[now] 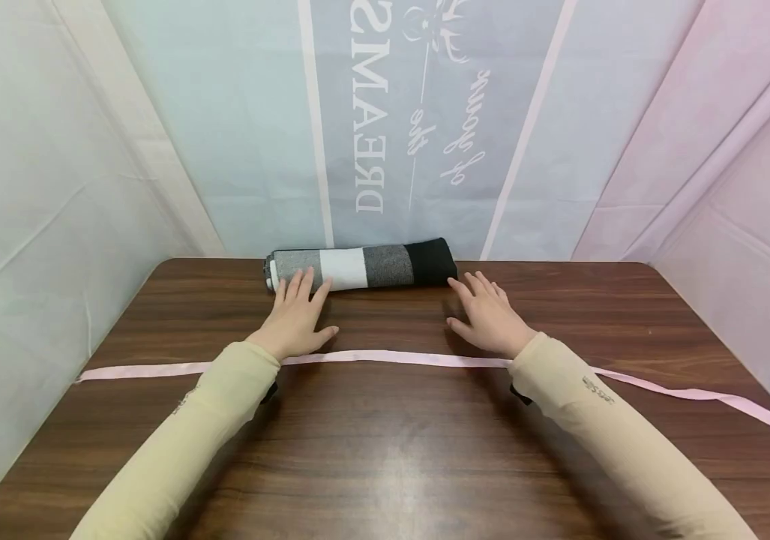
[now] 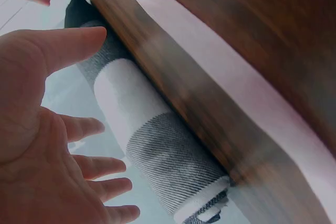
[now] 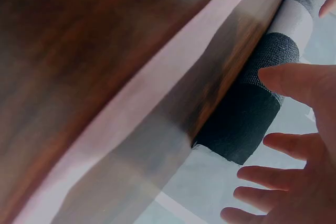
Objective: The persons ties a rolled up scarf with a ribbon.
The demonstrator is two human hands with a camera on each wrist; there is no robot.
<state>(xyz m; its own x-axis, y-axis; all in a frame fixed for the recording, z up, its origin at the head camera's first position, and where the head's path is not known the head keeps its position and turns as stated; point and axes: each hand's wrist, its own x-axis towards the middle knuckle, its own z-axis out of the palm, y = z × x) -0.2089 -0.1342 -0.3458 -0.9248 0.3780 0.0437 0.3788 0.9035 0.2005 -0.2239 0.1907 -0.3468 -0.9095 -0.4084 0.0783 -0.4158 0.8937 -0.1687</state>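
Observation:
A rolled-up cloth (image 1: 344, 268) with grey, white, dark grey and black bands lies along the far edge of the table. My left hand (image 1: 295, 315) is spread, its fingertips overlapping the grey end of the roll in the head view. Near the black end, my right hand (image 1: 488, 311) reaches forward with its fingers apart. In the left wrist view the fingers point toward the striped cloth roll (image 2: 173, 156), whose layered end shows at the bottom. The right wrist view shows the black part of the roll (image 3: 236, 121) beside the fingers. Neither palm holds anything.
A pink ribbon (image 1: 385, 356) runs across the brown wooden table (image 1: 385, 450) from side to side, passing under both forearms. Behind the table hangs a pale blue and grey cloth backdrop (image 1: 250, 112) with white lettering. White fabric walls (image 1: 34, 187) flank the left and right.

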